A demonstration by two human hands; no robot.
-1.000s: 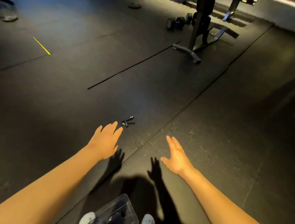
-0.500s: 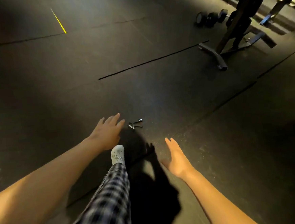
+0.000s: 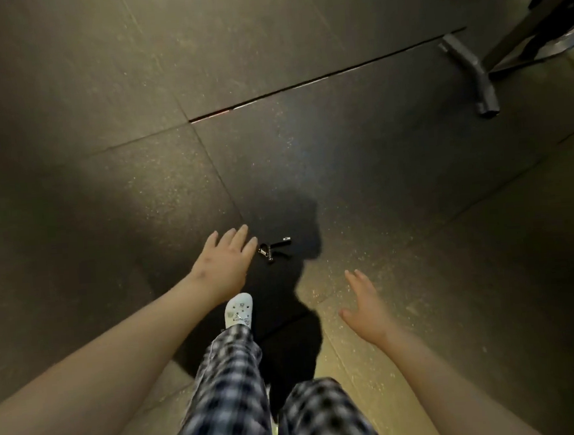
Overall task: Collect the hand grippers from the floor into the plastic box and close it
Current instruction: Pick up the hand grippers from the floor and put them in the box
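While loose on floor point(image 3: 396, 181), hand gripper point(image 3: 274, 249)

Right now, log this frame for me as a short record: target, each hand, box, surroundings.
target: one hand gripper lying on the dark floor, in the person's shadow
left hand: left hand reaching toward it, fingers straight, fingertips just short of it in the image, holding nothing
right hand: right hand held out to the side, fingers straight, holding nothing
box: not identifiable in this frame
body: white shoe stepping forward below the left hand; plaid trousers
surroundings: rack foot at upper right
task state: gripper not yet picked up
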